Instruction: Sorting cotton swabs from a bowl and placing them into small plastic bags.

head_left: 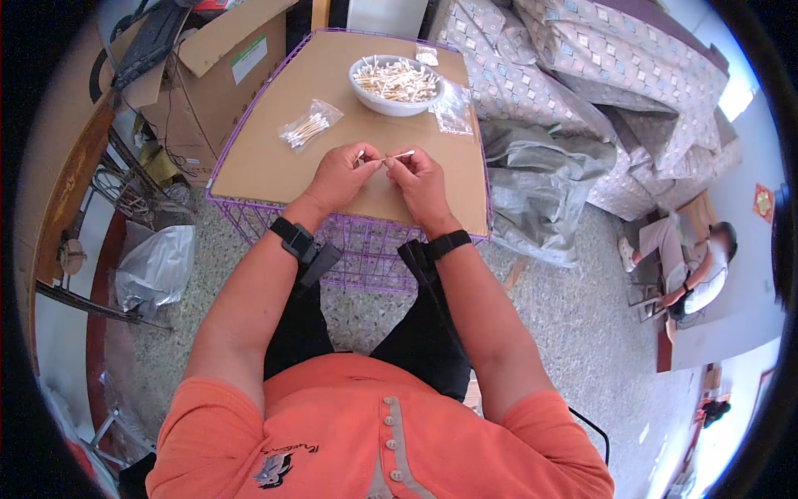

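My left hand (343,176) and my right hand (422,183) meet above the near part of a cardboard-topped table (258,162), with their fingertips almost touching. Pinched in the right fingers is a cotton swab (405,154), its white tip pointing right. Another white swab tip (360,155) shows at the left thumb and forefinger, which are closed on it. Whether the two tips belong to separate swabs is hard to tell. Beyond the hands stands a grey-white bowl (391,107) heaped with loose cotton swabs (395,78). A clear bag of swabs (311,125) lies left of it.
A clear plastic bag (453,108) and a small white packet (426,55) lie by the bowl. Purple wire mesh (366,249) supports the cardboard. Cartons (220,75) stand left; wrapped patterned bundles (582,58) and a grey sack (536,195) right. A person (698,266) sits far right.
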Demonstrator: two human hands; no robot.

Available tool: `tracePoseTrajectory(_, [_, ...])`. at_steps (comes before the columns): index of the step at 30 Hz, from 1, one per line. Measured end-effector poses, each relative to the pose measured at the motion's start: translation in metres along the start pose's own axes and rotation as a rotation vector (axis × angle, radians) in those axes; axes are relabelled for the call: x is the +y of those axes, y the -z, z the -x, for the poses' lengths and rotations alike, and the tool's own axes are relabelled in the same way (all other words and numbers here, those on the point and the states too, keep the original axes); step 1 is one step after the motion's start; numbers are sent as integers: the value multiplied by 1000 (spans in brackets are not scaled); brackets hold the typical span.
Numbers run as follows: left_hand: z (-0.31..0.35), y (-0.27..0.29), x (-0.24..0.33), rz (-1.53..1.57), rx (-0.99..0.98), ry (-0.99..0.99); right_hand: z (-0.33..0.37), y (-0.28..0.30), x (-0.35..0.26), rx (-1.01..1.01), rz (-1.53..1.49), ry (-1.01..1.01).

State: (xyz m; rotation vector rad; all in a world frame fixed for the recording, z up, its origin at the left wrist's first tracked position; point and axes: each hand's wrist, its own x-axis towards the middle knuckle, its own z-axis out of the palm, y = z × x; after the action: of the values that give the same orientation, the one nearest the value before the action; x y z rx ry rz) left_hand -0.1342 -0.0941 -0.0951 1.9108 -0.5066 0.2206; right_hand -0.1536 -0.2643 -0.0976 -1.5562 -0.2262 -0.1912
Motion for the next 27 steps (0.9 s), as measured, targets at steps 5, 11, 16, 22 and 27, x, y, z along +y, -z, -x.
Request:
tracePoseTrajectory(5, [-2, -3, 1, -54, -33, 3, -3, 7, 9, -26, 2, 38])
tracePoseTrajectory(11, [-1, 0, -14, 77, 73, -19, -1, -3, 2, -33, -95, 10])
tracePoseTrajectory(16, [-4, 3, -13, 283, 36, 119, -1, -1, 1, -51, -68, 8])
tracePoseTrajectory(22, [-1, 3, -8, 383, -15, 152, 2, -2, 4, -63, 36, 39])
tracePoseTrajectory(27, [0, 4, -9, 439, -109, 100, 4, -3, 5, -104, 321, 200])
